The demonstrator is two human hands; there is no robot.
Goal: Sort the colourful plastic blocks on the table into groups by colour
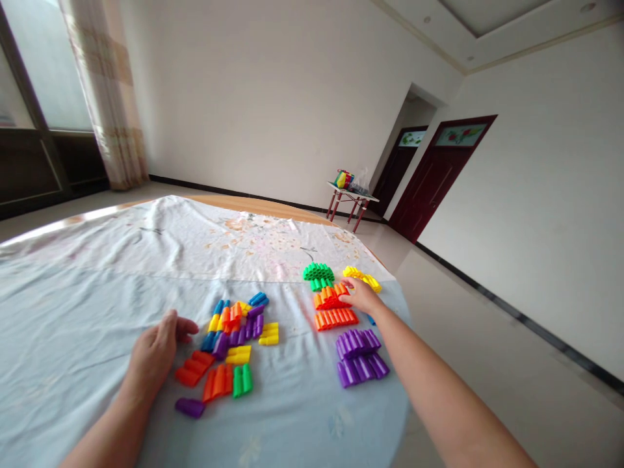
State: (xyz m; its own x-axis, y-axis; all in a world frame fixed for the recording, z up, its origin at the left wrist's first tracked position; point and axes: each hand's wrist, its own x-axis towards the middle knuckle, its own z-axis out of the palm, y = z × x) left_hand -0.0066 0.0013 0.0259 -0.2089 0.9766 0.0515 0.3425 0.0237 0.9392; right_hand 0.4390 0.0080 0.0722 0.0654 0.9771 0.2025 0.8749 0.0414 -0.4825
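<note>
My right hand [361, 296] is at the right end of a stack of orange bullet-shaped plastic blocks [329, 298], thumb and fingers around an orange block there. Just behind is a green stack [319, 273]; yellow blocks [363, 278] lie beyond the hand. Nearer me are an orange row [336, 318] and a purple stack [361, 357]. My left hand [158, 344] rests on the cloth with nothing in it, fingers loosely bent and apart. Right of it lies a mixed pile [231, 318] of blue, yellow, orange and purple blocks, with orange blocks [218, 382] and green ones [242, 380] in front.
A pale blue and floral cloth [287, 416] covers the round table, wrinkled on the left. One purple block [190, 407] lies apart near the front. A blue block [371, 320] is partly hidden by my right forearm. Against the far wall, a small table [353, 194] holds bags.
</note>
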